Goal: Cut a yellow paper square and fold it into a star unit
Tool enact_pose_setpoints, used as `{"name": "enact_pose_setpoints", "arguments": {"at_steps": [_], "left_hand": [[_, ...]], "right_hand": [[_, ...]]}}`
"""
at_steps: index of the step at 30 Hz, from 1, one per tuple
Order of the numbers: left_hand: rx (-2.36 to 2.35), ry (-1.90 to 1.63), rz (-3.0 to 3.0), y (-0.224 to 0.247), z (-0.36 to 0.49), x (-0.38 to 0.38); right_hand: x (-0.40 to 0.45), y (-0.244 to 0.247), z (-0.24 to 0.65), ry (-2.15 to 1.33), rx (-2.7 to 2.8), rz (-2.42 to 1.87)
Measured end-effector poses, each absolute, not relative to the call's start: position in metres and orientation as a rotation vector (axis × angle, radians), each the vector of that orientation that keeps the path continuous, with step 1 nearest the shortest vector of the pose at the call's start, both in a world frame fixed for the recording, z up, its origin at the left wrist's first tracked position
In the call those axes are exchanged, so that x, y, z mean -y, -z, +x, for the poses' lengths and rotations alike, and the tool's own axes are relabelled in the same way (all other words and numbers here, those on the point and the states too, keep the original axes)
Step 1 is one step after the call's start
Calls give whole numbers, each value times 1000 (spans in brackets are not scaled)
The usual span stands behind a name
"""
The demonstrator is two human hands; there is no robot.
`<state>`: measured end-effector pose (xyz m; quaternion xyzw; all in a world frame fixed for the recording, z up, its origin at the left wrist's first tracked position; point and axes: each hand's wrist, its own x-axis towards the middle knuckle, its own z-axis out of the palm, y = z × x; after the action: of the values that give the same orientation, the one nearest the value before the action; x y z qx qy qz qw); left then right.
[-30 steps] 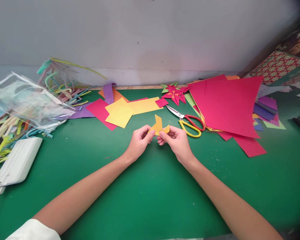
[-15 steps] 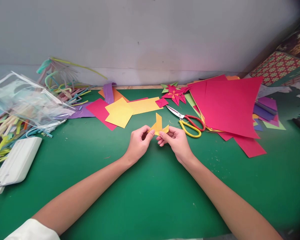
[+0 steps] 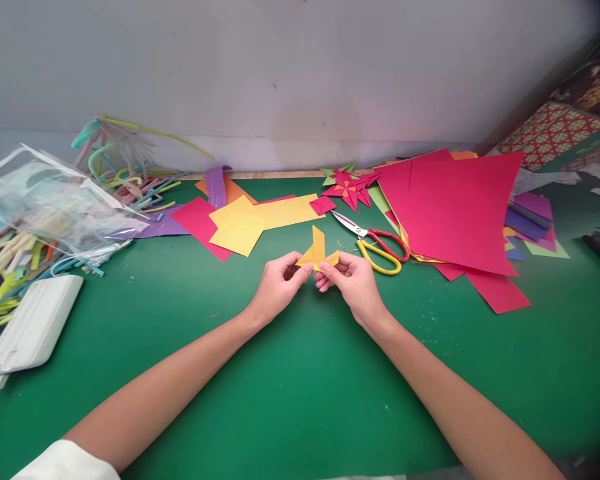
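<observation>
Between my two hands, above the middle of the green table, is a small folded piece of yellow paper [image 3: 319, 247] with one flap standing up and points to either side. My left hand [image 3: 283, 278] pinches its left part, the thumb lying over the lower edge. My right hand [image 3: 351, 279] grips the right part between thumb and fingers. The two thumbs almost meet at the bottom of the fold. Just beyond my right hand lie scissors [image 3: 375, 243] with one red and one yellow handle loop, blades pointing to the back left.
Yellow paper [image 3: 237, 225] overlaps red paper on the left. Red folded stars [image 3: 347, 190] sit at the back, beside stacked red sheets [image 3: 455, 213]. At far left are a clear plastic bag [image 3: 55, 200], coloured pipe cleaners [image 3: 5, 280] and a white device [image 3: 33, 323].
The left thumb has shifted slightly to the right along the folded yellow paper. Both hands keep their hold, and the view has drifted a little.
</observation>
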<state>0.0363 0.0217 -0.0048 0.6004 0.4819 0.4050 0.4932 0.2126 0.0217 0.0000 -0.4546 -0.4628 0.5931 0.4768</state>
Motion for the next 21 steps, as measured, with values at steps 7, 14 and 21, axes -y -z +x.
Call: {"name": "enact_pose_setpoints", "arguments": {"at_steps": [7,14,21], "left_hand": [[-1198,-994,1424,7,36,-22],[-1143,-966,1430,1,37,-23],[-1115,-949,1417,2,37,-24]], "right_hand": [[-22,1,213,-1456,1134,-1107],[-23,0,214,-1435,1159,-1112],[-23,2,216,-1418,1202,-1139]]}}
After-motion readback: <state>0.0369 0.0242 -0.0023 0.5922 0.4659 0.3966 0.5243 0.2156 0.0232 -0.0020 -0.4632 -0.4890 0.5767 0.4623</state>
